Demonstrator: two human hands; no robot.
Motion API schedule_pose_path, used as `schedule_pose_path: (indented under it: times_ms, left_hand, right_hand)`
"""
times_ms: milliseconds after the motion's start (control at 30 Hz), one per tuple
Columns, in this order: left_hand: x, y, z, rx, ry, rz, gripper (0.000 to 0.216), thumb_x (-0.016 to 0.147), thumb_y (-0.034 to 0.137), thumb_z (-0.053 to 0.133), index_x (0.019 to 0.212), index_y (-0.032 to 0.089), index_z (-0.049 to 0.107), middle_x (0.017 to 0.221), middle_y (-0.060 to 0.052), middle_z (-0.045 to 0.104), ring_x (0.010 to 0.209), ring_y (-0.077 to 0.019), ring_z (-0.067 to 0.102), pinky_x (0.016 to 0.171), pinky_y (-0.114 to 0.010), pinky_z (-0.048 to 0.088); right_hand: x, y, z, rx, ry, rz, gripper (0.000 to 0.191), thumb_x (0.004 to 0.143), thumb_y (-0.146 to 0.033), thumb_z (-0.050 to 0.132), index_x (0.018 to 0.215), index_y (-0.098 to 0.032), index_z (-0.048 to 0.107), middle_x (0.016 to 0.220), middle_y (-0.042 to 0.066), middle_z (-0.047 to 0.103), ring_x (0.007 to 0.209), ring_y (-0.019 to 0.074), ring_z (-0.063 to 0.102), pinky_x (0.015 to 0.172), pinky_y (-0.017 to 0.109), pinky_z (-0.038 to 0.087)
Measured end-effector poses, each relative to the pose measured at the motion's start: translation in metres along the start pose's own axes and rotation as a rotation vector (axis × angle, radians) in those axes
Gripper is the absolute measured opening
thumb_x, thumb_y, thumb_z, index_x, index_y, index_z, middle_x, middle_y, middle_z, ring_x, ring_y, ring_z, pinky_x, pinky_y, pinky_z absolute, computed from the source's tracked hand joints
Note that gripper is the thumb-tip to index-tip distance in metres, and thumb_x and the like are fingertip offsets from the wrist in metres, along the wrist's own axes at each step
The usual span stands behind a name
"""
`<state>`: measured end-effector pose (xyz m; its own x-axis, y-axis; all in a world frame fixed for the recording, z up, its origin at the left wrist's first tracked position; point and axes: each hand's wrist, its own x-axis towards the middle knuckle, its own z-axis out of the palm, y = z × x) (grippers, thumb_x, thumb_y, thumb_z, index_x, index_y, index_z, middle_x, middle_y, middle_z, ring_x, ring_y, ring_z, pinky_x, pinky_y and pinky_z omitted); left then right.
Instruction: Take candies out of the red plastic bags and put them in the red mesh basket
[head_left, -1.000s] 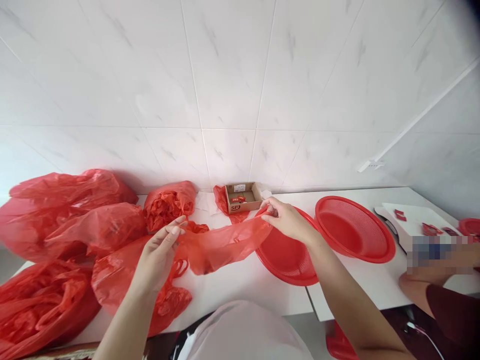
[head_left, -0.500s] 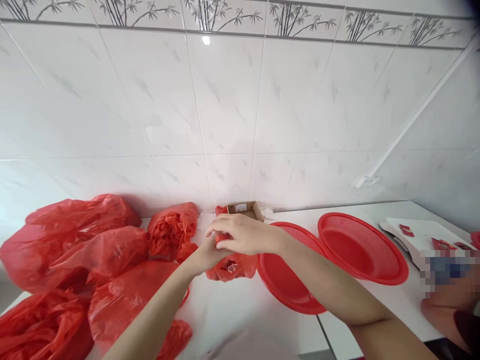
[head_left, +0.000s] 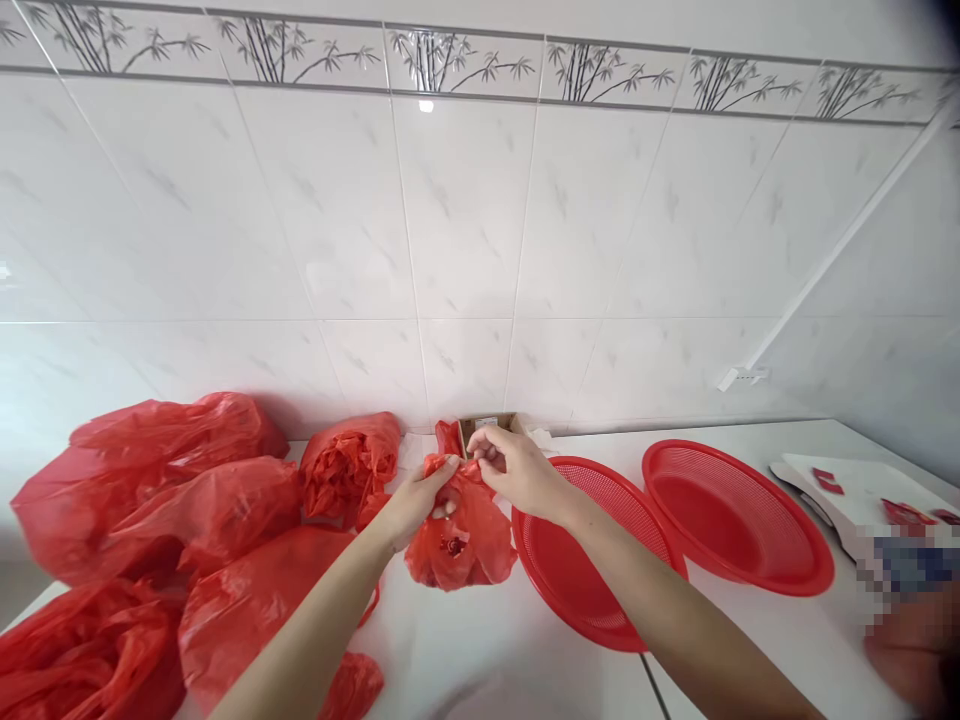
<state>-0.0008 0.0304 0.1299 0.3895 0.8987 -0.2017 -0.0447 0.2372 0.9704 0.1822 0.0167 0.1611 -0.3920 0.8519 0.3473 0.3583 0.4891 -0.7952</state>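
Note:
A small red plastic bag (head_left: pixel 465 535) hangs above the white table (head_left: pixel 480 640), with something small and red inside it. My left hand (head_left: pixel 420 498) pinches its top edge on the left. My right hand (head_left: pixel 514 472) pinches the top edge on the right, so both hands are closed on the bag's mouth. A red mesh basket (head_left: pixel 592 560) lies just right of the bag, partly under my right forearm. A small cardboard box (head_left: pixel 487 425) shows behind my hands by the wall, mostly hidden.
Several stuffed red plastic bags (head_left: pixel 180 480) are heaped along the table's left side. A second red basket (head_left: pixel 731 515) sits further right. A white board (head_left: pixel 862 490) with small red pieces lies at the far right, near another person's arm (head_left: pixel 911 650). A tiled wall stands behind.
The bag was stretched wide between my hands a second ago. My hands have come together and now hold its mouth gathered, with the bag hanging. The camera has tilted upward.

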Motion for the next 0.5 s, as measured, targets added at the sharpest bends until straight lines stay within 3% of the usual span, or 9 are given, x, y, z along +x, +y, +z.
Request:
schedule_pose_path:
  times_ms: [133, 267, 400, 500]
  left_hand:
    - [-0.004, 0.007, -0.005, 0.171, -0.145, 0.157, 0.029, 0.082, 0.043, 0.060, 0.069, 0.017, 0.060, 0.063, 0.000, 0.057, 0.059, -0.0112, 0.049, 0.063, -0.026, 0.041]
    - [-0.008, 0.006, -0.004, 0.373, -0.201, 0.139, 0.019, 0.077, 0.035, 0.061, 0.079, 0.017, 0.067, 0.066, -0.001, 0.060, 0.058, -0.0126, 0.051, 0.063, -0.029, 0.044]
    - [-0.008, -0.004, 0.002, 0.544, -0.054, 0.254, 0.010, 0.070, 0.019, 0.053, 0.075, 0.020, 0.062, 0.071, -0.001, 0.062, 0.061, -0.0138, 0.053, 0.058, -0.027, 0.042]
    - [-0.007, -0.013, 0.003, 0.694, 0.145, 0.375, 0.018, 0.060, 0.007, 0.047, 0.070, 0.021, 0.054, 0.065, 0.003, 0.057, 0.059, -0.0124, 0.049, 0.057, -0.024, 0.038]
  right_hand:
    - [-0.012, -0.015, 0.004, 0.182, -0.087, 0.008, 0.015, 0.087, -0.018, 0.047, 0.099, -0.024, 0.054, 0.092, 0.001, 0.061, 0.084, 0.0131, 0.062, 0.075, 0.028, 0.051]
    - [-0.007, -0.001, 0.012, 0.146, 0.100, 0.009, 0.022, 0.092, -0.026, 0.046, 0.112, -0.026, 0.055, 0.111, 0.004, 0.062, 0.106, 0.0168, 0.058, 0.091, 0.034, 0.048]
    - [-0.004, 0.026, 0.027, 0.176, -0.058, 0.185, 0.029, 0.097, -0.038, 0.037, 0.117, -0.027, 0.055, 0.093, 0.002, 0.065, 0.086, 0.0167, 0.062, 0.079, 0.034, 0.050]
    - [-0.009, 0.036, 0.039, 0.266, -0.049, 0.219, 0.034, 0.098, -0.046, 0.035, 0.116, -0.026, 0.056, 0.084, 0.000, 0.062, 0.073, 0.0144, 0.060, 0.072, 0.031, 0.050]
